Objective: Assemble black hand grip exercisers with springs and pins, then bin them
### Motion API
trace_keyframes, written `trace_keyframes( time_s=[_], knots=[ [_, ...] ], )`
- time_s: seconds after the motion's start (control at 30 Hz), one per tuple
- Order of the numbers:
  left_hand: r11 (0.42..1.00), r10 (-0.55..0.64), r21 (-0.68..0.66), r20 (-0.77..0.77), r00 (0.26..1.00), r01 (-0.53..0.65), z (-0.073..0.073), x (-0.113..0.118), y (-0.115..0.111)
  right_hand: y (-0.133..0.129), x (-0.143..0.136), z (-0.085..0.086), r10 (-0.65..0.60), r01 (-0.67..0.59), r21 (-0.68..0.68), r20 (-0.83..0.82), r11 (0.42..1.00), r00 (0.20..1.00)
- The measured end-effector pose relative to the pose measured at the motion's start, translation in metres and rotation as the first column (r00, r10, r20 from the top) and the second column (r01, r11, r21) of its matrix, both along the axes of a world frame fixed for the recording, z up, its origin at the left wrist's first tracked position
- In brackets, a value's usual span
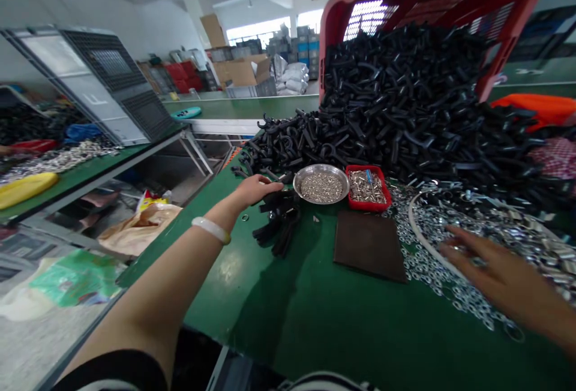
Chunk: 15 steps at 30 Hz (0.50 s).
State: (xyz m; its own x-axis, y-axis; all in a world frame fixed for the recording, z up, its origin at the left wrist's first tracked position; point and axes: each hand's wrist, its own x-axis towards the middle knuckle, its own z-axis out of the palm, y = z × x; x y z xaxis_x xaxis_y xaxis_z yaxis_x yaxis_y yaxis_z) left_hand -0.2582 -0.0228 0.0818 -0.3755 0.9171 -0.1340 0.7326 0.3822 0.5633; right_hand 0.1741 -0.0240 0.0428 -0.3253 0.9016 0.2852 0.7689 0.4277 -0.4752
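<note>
My left hand [255, 190] is at the near edge of the black parts, thumb stretched forward and the other fingers curled down over a black plastic part. Its fingertips are partly hidden. Just beside it lies a small bunch of black curved plastic parts [281, 223] on the green table [288, 313]. My right hand [499, 271], smeared by motion, hovers at the right over a spread of small metal rings [432, 271]. Its fingers look apart, with rings showing between them; I make out nothing held.
A red crate [524, 25] lies tipped, spilling a heap of black plastic parts [396, 97]. Before it stand a steel bowl [299, 194] of small metal pieces and a red tray [366, 205] of metal pins. A dark brown pad [369, 244] lies nearby. Another worktable [90, 169] is at left.
</note>
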Motion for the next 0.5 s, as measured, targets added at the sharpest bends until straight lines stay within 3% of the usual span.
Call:
trace_keyframes(
  time_s=[0.03, 0.07, 0.13, 0.17, 0.2, 0.27, 0.33, 0.4, 0.5],
  knots=[
    [1.0, -0.011, -0.023, 0.033, 0.999, 0.011, -0.006, -0.005, 0.008, 0.007, -0.034, 0.006, 0.05, -0.072, -0.256, -0.09, 0.964, 0.995],
    [0.999, -0.018, -0.047, 0.053, 0.998, 0.02, -0.012, -0.009, 0.013, 0.015, -0.072, 0.011, 0.115, -0.215, -0.451, -0.239, 0.866, 0.964],
    [0.996, -0.036, -0.084, 0.059, 0.998, 0.041, -0.018, -0.015, 0.018, 0.033, -0.149, 0.019, 0.143, -0.423, -0.621, -0.449, 0.659, 0.882],
    [0.992, -0.051, -0.112, 0.062, 0.997, 0.057, -0.019, -0.018, 0.018, 0.043, -0.183, 0.02, 0.136, -0.476, -0.665, -0.496, 0.576, 0.858],
    [0.985, -0.068, -0.154, 0.075, 0.995, 0.079, -0.019, -0.022, 0.017, 0.051, -0.212, 0.021, 0.129, -0.485, -0.697, -0.499, 0.527, 0.857],
    [0.954, -0.103, -0.266, 0.15, 0.983, 0.14, -0.016, -0.029, 0.014, 0.064, -0.254, 0.018, 0.121, -0.429, -0.758, -0.429, 0.492, 0.895],
    [0.909, -0.121, -0.365, 0.231, 0.965, 0.201, -0.013, -0.032, 0.013, 0.071, -0.277, 0.013, 0.109, -0.356, -0.794, -0.35, 0.492, 0.93],
    [0.885, -0.139, -0.409, 0.221, 0.965, 0.222, -0.013, -0.03, 0.017, 0.072, -0.289, 0.007, 0.086, -0.315, -0.802, -0.317, 0.507, 0.945],
    [0.898, -0.186, -0.381, 0.122, 0.975, 0.219, -0.018, -0.022, 0.026, 0.068, -0.298, -0.001, 0.033, -0.287, -0.77, -0.328, 0.57, 0.944]
  ],
)
